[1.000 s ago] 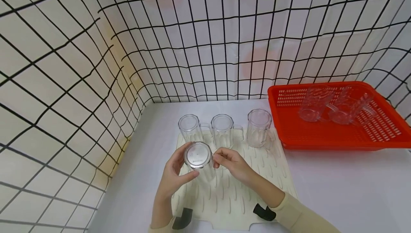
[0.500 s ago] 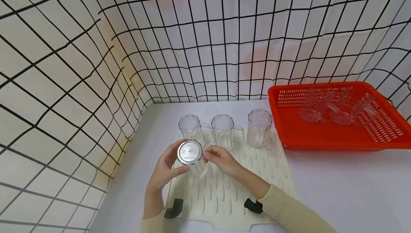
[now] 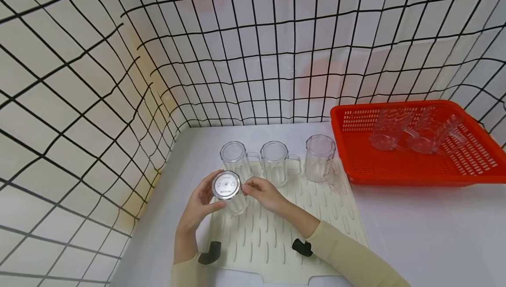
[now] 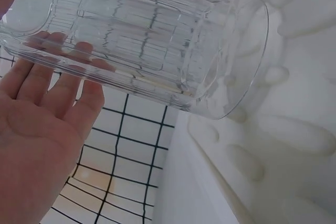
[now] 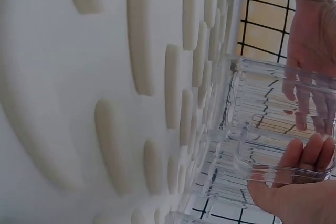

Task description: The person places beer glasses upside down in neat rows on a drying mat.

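Both hands hold a clear mug [image 3: 226, 185] over the left part of a cream ridged mat [image 3: 272, 243]. Its base faces up toward the head camera, and its mouth points down at the mat. My left hand [image 3: 195, 205] grips the body, with the thumb in front and the fingers behind. In the left wrist view, the fingers of the left hand [image 4: 42, 129] show through the clear wall. My right hand [image 3: 262, 194] pinches the handle; in the right wrist view, the right hand's fingers [image 5: 310, 153] curl through it.
Three more clear mugs stand in a row along the mat's back edge: left mug [image 3: 233, 151], middle mug [image 3: 274, 164], right mug [image 3: 319, 159]. At the right, a red basket [image 3: 403, 179] contains several clear mugs [image 3: 385, 135]. Black wire grid [image 3: 276, 58] bounds the back and left.
Both hands have moved the mug left and slightly up in the head view, its base tipping more toward the camera. The standing mugs and the basket stay in place.
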Demonstrator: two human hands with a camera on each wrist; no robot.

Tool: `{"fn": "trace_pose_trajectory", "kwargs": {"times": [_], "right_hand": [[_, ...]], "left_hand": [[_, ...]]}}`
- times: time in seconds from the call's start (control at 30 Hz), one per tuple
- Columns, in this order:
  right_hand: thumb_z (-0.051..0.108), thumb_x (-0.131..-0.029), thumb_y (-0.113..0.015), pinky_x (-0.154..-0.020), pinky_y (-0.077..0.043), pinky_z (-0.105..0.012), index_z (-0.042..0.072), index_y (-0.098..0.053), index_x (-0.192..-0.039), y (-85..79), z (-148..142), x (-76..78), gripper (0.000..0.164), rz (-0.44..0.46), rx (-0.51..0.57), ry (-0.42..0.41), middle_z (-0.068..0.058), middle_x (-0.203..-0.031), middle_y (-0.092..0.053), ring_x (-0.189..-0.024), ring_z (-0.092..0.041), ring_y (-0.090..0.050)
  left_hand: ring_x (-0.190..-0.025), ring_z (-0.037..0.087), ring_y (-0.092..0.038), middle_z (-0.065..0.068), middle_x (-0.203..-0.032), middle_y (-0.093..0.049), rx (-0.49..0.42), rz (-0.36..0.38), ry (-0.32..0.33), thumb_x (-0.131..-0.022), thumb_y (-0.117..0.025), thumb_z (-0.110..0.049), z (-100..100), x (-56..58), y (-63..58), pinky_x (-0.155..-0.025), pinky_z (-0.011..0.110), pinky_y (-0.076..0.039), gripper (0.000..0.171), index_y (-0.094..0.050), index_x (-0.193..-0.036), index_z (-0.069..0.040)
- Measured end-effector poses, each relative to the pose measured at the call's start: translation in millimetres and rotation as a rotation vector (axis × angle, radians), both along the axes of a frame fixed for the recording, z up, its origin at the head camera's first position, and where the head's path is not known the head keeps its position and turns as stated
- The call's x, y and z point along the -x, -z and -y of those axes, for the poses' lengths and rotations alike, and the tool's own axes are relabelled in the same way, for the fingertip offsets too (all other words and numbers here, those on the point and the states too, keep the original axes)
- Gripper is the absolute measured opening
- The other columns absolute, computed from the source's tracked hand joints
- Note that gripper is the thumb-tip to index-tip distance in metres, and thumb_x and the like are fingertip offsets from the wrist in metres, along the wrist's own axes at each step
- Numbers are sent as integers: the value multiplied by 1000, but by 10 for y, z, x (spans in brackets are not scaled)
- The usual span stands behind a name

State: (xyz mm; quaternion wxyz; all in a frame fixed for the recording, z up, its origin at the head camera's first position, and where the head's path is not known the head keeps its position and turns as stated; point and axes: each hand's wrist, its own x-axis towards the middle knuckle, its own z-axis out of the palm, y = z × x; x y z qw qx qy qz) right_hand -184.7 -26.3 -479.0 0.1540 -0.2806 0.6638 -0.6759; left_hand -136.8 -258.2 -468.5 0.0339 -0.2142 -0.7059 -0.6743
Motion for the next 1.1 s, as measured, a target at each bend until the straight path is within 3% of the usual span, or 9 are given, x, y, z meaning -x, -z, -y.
{"fn": "trace_pose_trajectory", "kwargs": {"times": [0.27,0.43,0.63,0.7,0.83,1.0,1.1], "right_hand": [[11,-102,-51,-89,-50,-39,-11,-60,-105,23,4,10,25,17,-47,19,-23,-100,-64,-94,-18,-61],[15,-102,-52,-86,-49,-33,-9,-61,-103,24,-9,16,26,21,-97,52,-16,-97,-65,-91,-16,-59],[30,-98,-59,-82,-46,-33,2,-61,-101,25,-28,38,29,41,-210,94,-5,-102,-63,-94,-16,-54],[34,-97,-60,-86,-47,-36,4,-61,-107,27,-51,34,32,49,-242,97,-5,-108,-62,-102,-19,-55],[39,-97,-59,-97,-45,-48,2,-57,-126,12,-135,20,46,46,-272,65,-10,-123,-59,-120,-30,-51],[36,-97,-59,-109,-30,-57,-1,-45,-142,-28,-281,1,60,43,-282,12,-17,-139,-51,-131,-35,-43],[34,-97,-60,-110,-28,-58,-1,-41,-144,-51,-380,-18,63,32,-312,-14,-19,-142,-48,-133,-36,-41]], "left_hand": [[-135,16,-40,26,-151,-32,-38,18,38,-80,-70,12,8,31,39,-111,23,-29,77,-30,-147,8],[-139,16,-35,24,-155,-27,18,59,1,-82,-71,8,-28,33,40,-112,22,-24,80,-28,-150,3],[-141,37,-27,19,-157,-25,83,82,-57,-81,-72,6,-17,38,66,-115,49,-17,85,-26,-152,-2],[-141,40,-26,19,-157,-25,85,90,-74,-81,-73,5,-19,26,75,-115,50,-17,86,-25,-152,-1],[-142,37,-25,18,-156,-27,91,110,-114,-79,-75,5,-35,-24,85,-115,39,-20,90,-24,-153,-1],[-143,35,-25,17,-155,-30,160,140,-172,-78,-77,3,-74,-118,113,-115,52,-17,92,-24,-153,-2],[-144,37,-22,17,-157,-27,217,185,-216,-77,-79,-1,-101,-195,139,-114,57,-14,94,-23,-153,-2]]}}
